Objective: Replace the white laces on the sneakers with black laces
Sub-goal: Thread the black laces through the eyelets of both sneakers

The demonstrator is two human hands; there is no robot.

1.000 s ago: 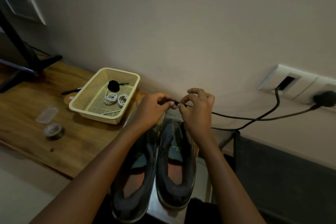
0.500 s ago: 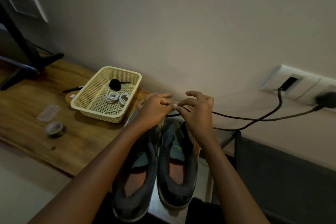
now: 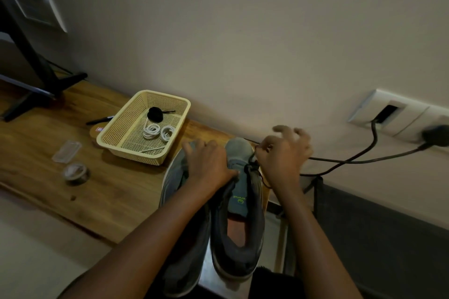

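Two grey sneakers stand side by side at the near right end of the table (image 3: 116, 189), toes to the wall.

Left hand (image 3: 209, 165): lies over the front of the left sneaker (image 3: 173, 177), fingers loosely bent across the toe. Thumb pressed to the upper tongue of the right sneaker (image 3: 240, 192). Nothing pinched that I can see.

Right hand (image 3: 284, 155): above and just right of the right sneaker's toe. Thumb and forefinger pinch the black lace (image 3: 253, 165); other fingers fanned upward, blurred.

Black lace: runs from the pinch down to the front eyelets of the right sneaker, bunched there. A slack loop hangs along the shoe's right side. Eyelets further back are not legible. Left sneaker's lacing is hidden under the hand.

Basket (image 3: 114, 139): cream mesh, left of the shoes, near the wall. In it are coiled white laces (image 3: 158, 132) and a black coil (image 3: 155, 114) behind them.

Also on the table: tape roll (image 3: 75, 172), clear case (image 3: 66, 154), pen (image 3: 99, 120), black stand (image 3: 36, 73) at far left.

Wall at right: socket (image 3: 388, 114) with cables (image 3: 364, 160) trailing toward the right hand.
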